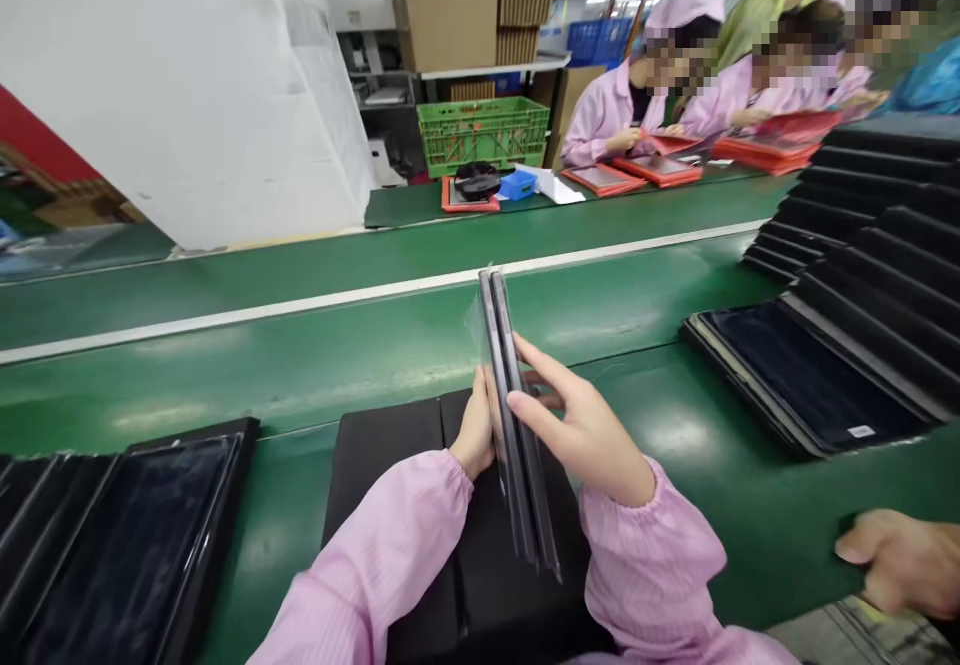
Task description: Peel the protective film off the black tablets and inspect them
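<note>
The left hand [474, 435] and right hand [577, 425] hold a pair of slim dark flat cases [501, 365] upright on edge, face to face, above a black padded mat [386, 465] on the green belt counter [660, 425]. The left hand presses against one side of the pair, with its fingers mostly hidden behind the cases. The right hand's fingers [536, 370] lie spread across the opposite side, so the two hands form a pinching clamp. A sheet of clear plastic film [478, 320] shows at the upper end of the pair. Whether the lower end touches the mat cannot be determined from this view. For a sound hold, pressure should remain even from both sides, with the edges of the cases kept aligned. A row of black cases [814, 375] lies to the right, and another row of black cases [124, 545] lies to the left. A co-worker's hand [907, 560] enters at the lower right, well apart from the person's own hands. Beyond the belt, co-workers in pink smocks [622, 110] handle red-framed trays [660, 170].
</note>
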`<state>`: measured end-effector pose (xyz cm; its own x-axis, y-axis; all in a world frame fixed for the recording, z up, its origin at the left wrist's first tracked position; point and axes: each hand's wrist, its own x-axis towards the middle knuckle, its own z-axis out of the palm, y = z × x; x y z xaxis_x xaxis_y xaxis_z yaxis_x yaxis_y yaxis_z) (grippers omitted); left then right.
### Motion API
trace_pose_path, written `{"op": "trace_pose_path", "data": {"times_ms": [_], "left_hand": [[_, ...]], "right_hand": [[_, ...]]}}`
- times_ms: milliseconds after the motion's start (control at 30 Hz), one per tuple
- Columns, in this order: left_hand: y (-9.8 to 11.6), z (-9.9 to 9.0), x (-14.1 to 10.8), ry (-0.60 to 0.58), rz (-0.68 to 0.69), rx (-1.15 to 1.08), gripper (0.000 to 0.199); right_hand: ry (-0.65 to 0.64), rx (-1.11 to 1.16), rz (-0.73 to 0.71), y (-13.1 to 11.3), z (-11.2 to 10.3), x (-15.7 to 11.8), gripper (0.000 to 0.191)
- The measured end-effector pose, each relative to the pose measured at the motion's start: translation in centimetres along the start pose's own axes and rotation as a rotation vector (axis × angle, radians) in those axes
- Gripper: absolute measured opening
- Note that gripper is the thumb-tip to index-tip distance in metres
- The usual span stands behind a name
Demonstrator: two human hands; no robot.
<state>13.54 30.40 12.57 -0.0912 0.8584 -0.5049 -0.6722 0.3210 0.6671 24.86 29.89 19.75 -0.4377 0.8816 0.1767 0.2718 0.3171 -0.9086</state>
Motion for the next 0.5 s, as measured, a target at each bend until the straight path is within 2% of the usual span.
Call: {"op": "trace_pose_path", "data": {"times_ms": [200, 500], "left_hand": [[0.5, -0.7, -0.1, -0.065, -0.051, 0.030, 0.055], [-0.5, -1.4, 0.3, -0.075, -0.065, 0.022, 0.051]], "right_hand": [[-0.036, 0.006, -0.012, 0.1, -0.1, 0.3, 0.065], [-0.073, 0.013, 0.007, 0.5, -0.7, 0.6, 0.064]]}}
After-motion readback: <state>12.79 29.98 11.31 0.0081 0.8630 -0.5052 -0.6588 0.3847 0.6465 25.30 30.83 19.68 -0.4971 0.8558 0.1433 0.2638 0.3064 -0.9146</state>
